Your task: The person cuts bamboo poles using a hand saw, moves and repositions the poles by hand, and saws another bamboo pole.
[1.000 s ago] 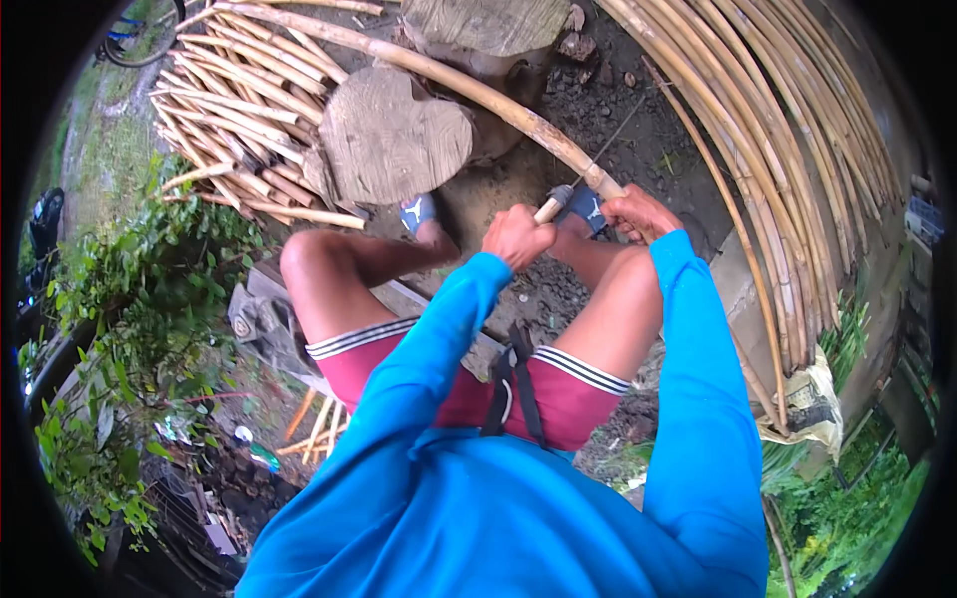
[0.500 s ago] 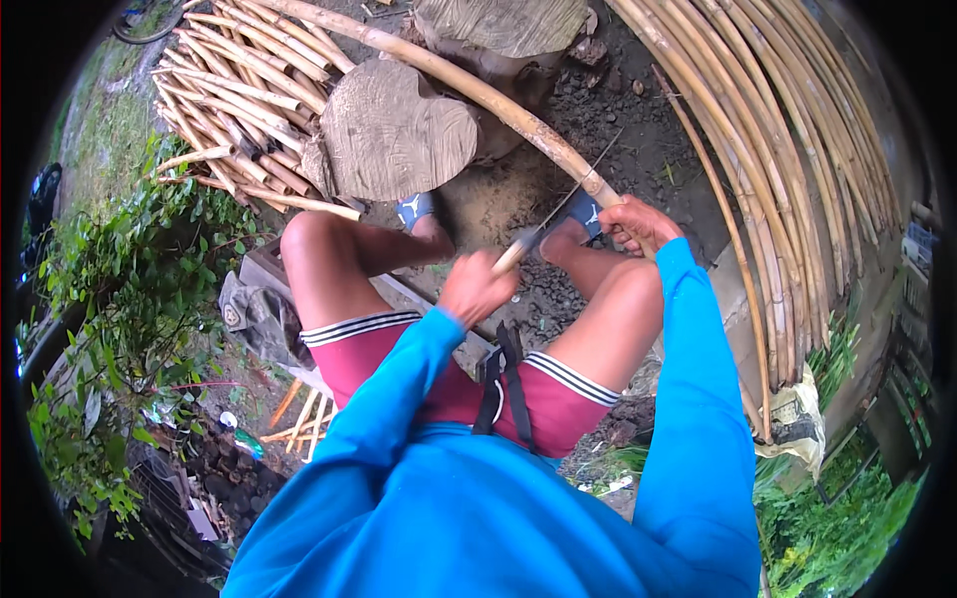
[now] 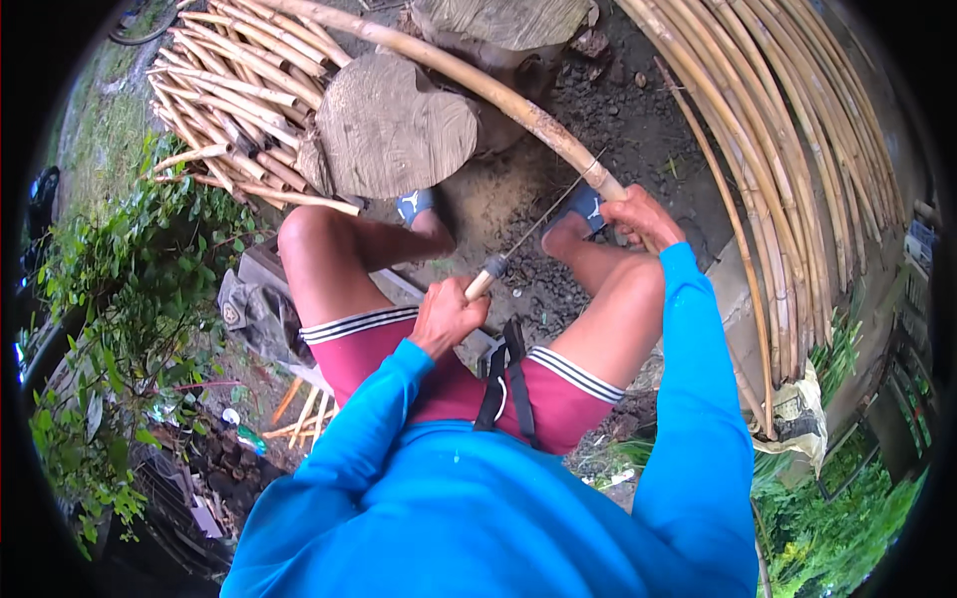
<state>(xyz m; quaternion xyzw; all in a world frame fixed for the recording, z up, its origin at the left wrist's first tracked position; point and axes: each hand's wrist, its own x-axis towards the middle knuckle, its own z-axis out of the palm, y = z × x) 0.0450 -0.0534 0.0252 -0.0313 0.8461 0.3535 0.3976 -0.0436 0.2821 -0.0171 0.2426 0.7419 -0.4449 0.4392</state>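
My left hand [image 3: 449,317] is closed round the pale wooden handle of a narrow handsaw [image 3: 535,225]. Its thin blade shows nearly edge-on and crosses a long bamboo pole [image 3: 498,100] close to the near end; teeth cannot be made out. Just right of the blade, my right hand [image 3: 643,217] grips that pole's end. From there the pole slants away to the upper left, passing over a cut tree stump [image 3: 399,125].
A pile of short bamboo pieces [image 3: 244,95] lies at the far left. Several long bamboo poles [image 3: 788,149] lie side by side along the right. Another stump [image 3: 503,22] stands at the back, and leafy plants [image 3: 110,329] grow on the left.
My left hand has pulled the handsaw back toward my body, down and to the left. My right hand stays on the pole's end, nearly still.
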